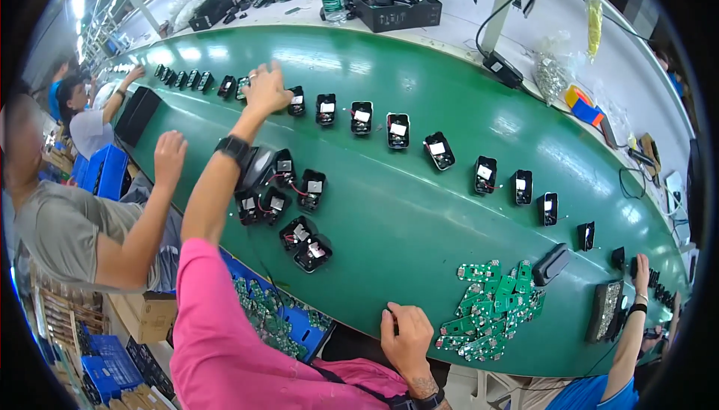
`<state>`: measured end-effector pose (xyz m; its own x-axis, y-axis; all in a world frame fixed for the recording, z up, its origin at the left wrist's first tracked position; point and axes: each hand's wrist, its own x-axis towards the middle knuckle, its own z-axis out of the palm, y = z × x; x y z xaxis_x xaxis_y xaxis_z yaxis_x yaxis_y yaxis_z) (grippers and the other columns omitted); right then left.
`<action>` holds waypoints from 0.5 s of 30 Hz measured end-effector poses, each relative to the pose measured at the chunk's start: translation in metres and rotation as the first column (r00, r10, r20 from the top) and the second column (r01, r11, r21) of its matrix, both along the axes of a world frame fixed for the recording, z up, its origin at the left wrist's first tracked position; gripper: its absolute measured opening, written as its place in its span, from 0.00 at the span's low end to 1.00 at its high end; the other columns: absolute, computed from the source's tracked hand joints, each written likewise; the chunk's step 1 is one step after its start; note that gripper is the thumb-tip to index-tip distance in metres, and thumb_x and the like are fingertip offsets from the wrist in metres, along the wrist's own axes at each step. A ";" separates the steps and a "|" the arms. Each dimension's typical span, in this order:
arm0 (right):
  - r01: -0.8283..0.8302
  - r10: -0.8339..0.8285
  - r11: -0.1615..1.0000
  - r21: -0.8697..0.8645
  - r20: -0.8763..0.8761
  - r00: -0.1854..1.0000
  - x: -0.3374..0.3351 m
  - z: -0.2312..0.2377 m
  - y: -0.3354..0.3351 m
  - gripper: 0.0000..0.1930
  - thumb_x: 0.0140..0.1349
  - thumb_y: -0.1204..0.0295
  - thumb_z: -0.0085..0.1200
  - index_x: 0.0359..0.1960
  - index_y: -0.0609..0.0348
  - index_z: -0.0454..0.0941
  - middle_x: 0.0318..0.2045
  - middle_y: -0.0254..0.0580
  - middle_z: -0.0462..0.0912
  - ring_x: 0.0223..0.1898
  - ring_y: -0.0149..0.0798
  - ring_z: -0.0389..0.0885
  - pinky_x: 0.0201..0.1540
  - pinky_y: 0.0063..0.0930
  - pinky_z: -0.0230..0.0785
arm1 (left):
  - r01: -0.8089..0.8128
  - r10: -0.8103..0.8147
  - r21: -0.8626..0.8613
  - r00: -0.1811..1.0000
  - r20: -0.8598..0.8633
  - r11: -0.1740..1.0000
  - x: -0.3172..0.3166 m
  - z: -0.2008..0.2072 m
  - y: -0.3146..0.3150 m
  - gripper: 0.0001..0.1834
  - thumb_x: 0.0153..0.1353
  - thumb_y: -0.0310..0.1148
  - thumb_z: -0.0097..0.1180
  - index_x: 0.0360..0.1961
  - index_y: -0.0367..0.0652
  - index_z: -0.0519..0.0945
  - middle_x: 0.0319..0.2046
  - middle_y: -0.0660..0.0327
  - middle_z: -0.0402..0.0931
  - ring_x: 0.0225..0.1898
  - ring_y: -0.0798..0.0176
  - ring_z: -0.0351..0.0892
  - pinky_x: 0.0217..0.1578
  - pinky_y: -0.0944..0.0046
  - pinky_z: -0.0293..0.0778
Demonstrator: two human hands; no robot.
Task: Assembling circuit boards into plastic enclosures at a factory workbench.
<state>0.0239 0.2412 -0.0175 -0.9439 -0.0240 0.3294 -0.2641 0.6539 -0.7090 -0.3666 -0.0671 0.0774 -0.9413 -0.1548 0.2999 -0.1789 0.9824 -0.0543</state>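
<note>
My left hand (268,89), at the end of a pink sleeve and a dark wristwatch, reaches over the far row with fingers stretched apart; nothing shows in it. Beneath its fingertips lies a housing with a green board (242,89), partly covered. Just right of that hand is a black plastic housing (296,101) with a pale block inside. My right hand (408,339) rests at the near table edge, fingers curled in, holding nothing visible. To its right lies a pile of green circuit boards (498,309). Several black housings with red wires (275,204) cluster below my left forearm.
The green work surface (389,238) carries a curved row of open housings (398,131). A dark closed case (551,264) lies beside the boards. Blue bins (299,331) hold more boards. Co-workers sit at left, one arm (168,163) near mine; another's hand (642,275) is at right.
</note>
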 end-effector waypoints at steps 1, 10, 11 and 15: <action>-0.005 0.005 1.000 0.005 -0.011 1.000 0.000 -0.001 -0.003 0.08 0.57 0.77 0.62 0.38 0.63 0.80 0.31 0.45 0.81 0.32 0.48 0.81 0.34 0.37 0.74 | 0.011 -0.011 0.013 1.000 0.003 1.000 0.002 -0.004 0.008 0.39 0.48 0.41 0.66 0.63 0.41 0.71 0.61 0.45 0.72 0.62 0.40 0.70 0.56 0.44 0.72; -0.157 0.157 0.963 -0.220 -0.015 0.987 -0.003 0.021 0.015 0.09 0.58 0.77 0.61 0.40 0.64 0.80 0.32 0.46 0.82 0.31 0.49 0.81 0.36 0.39 0.75 | 0.513 -0.490 0.030 0.798 0.351 0.858 0.023 -0.011 0.094 0.35 0.40 0.42 0.68 0.54 0.48 0.77 0.44 0.56 0.82 0.49 0.47 0.80 0.45 0.40 0.68; -0.130 0.130 0.963 -0.236 -0.018 0.991 0.002 0.029 0.024 0.06 0.60 0.77 0.59 0.38 0.63 0.80 0.30 0.47 0.82 0.30 0.50 0.80 0.34 0.41 0.74 | 0.493 -0.469 0.009 0.823 0.320 0.870 0.030 -0.008 0.098 0.33 0.40 0.43 0.68 0.52 0.46 0.78 0.43 0.53 0.82 0.49 0.46 0.79 0.45 0.41 0.69; 0.321 -0.320 0.946 0.046 -0.031 0.947 -0.001 0.058 0.097 0.03 0.60 0.76 0.60 0.33 0.61 0.81 0.26 0.47 0.82 0.27 0.49 0.81 0.32 0.39 0.73 | 0.679 -0.756 0.365 0.643 0.123 0.637 0.117 0.007 0.140 0.34 0.42 0.38 0.69 0.50 0.35 0.71 0.41 0.43 0.80 0.45 0.39 0.79 0.46 0.46 0.74</action>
